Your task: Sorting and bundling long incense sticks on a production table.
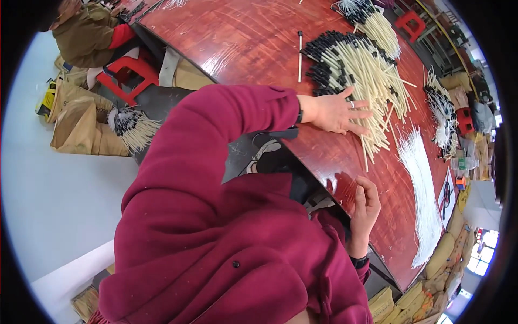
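Note:
My left hand (337,112) is spread flat, palm down, over the near left edge of a heap of thin cream sticks with black ends (372,81). It wears a ring, and its fingertips touch or hover just above the sticks; I cannot tell which. One such stick (300,56) lies alone to the left of the heap. My right hand (365,211) is by the table's near edge, fingers loosely curled and thumb apart, with nothing visible in it. Right of the heap lies a long bundle of fine white strands (422,200).
The red table (243,38) has another cream stick bundle (380,32) at its far side. A person (89,35) sits at the left near a red stool (129,75). Brown paper sacks (81,124) hold more sticks. Stacked sacks (442,259) line the right.

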`<state>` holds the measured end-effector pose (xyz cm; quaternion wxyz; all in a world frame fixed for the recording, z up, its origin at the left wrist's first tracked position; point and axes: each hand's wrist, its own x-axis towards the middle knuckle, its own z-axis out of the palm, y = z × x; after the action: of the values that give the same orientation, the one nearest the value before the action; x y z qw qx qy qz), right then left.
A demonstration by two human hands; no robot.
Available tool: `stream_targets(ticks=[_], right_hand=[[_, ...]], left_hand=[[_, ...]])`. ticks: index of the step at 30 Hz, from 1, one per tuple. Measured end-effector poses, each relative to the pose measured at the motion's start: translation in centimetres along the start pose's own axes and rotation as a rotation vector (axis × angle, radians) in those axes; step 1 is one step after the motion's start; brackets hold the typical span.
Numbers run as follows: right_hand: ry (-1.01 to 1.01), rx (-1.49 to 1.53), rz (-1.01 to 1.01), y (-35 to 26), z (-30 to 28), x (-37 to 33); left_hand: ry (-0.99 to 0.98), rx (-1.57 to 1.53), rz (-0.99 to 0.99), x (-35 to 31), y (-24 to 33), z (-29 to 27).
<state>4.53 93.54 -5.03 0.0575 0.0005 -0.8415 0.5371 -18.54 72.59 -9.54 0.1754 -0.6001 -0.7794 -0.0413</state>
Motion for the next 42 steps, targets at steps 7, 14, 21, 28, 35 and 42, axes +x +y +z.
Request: stream_targets(ticks=[7,14,21,28,35,42], right_hand=[[-0.003,-0.094,0.005,-2.8,0.6,-2.4],[0.125,-0.299,-0.174,-3.4,-1.8,-5.3],[0.208,-0.243,-0.165,-2.7,-2.5,-5.4],[0.217,-0.348,-0.298,-2.6,-2.4,-4.8],[0.206,-0.41,-0.361,-2.5,-4.2,-6.5],[0.373,-0.385,-0.419,-1.2,-7.1,-8.4]], left_hand=[[-0.007,0.199,0.028,1.6,-2.2,1.1],[0.026,0.202,0.027,1.4,-2.5,1.3],[-0.012,0.088,0.036,0.7,-0.6,-1.2],[0.039,-0.045,0.006,0.6,-0.8,-1.6],[0.098,0.091,-0.006,-0.2,-1.0,-1.0],[0.239,-0.053,-0.188,-2.0,2.2,-5.9]])
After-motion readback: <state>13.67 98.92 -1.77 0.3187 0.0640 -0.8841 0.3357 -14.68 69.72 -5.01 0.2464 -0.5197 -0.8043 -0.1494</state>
